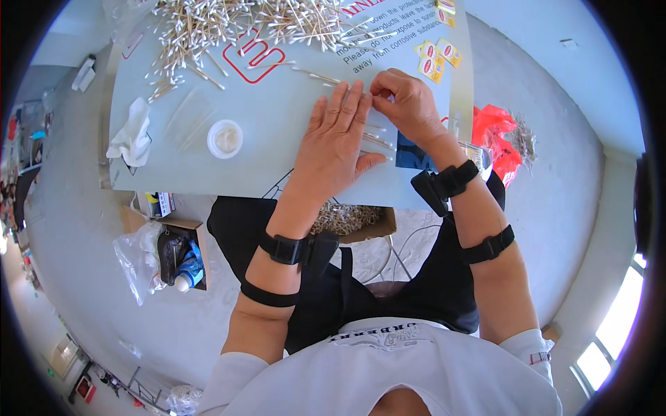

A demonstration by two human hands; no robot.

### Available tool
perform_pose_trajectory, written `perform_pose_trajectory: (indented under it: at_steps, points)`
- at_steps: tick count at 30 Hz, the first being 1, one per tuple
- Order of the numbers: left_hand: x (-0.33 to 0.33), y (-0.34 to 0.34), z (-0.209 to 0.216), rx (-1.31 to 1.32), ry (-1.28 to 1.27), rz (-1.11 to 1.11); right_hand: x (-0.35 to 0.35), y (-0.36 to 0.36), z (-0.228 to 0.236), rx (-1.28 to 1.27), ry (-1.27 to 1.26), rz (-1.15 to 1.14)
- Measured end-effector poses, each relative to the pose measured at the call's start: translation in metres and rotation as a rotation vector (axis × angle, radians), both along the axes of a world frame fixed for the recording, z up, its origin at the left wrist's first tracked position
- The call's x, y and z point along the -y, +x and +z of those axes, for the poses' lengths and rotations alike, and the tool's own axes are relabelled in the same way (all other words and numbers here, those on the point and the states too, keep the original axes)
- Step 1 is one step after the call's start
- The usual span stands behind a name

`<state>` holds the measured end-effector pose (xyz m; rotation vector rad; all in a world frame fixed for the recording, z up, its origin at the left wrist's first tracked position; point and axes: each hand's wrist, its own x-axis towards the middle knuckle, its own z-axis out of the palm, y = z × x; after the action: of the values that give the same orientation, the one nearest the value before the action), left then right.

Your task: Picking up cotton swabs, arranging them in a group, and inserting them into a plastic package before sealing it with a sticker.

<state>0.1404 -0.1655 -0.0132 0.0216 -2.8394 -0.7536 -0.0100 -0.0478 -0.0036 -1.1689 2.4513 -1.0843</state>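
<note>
Nearer the wearer than the round white tub (pixel 212 141), a carton (pixel 385 225) of what look like cotton swabs sits below the table edge. Right of the tub, the left hand (pixel 333 145) lies palm down, fingers straight and nearly together, gripping nothing visible; loose swabs (pixel 377 141) show beside its thumb. Farther right, the right hand (pixel 411 109) curls, thumb and forefinger drawn together; whether they pinch anything cannot be told. Light, even palm pressure would likely keep swabs aligned and unbent. Beyond the tub spreads the main swab heap (pixel 236 28).
</note>
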Motion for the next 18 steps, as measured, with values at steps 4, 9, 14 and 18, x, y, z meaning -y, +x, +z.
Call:
perform_pose_trajectory:
  at_steps: [4, 9, 14, 18]
  points:
    - [-0.003, 0.001, -0.002, 0.018, -0.108, 0.006, -0.002, -0.004, 0.004, 0.047, 0.001, 0.087]
    - [-0.006, 0.002, -0.002, 0.042, -0.159, 0.011, 0.009, -0.017, 0.011, 0.083, 0.073, 0.088]
    - [-0.007, 0.006, -0.005, 0.097, -0.180, 0.029, 0.052, -0.018, 0.015, 0.068, 0.057, 0.133]
    - [-0.009, 0.003, -0.002, 0.102, -0.187, 0.018, 0.077, -0.029, 0.010, -0.090, 0.244, 0.245]
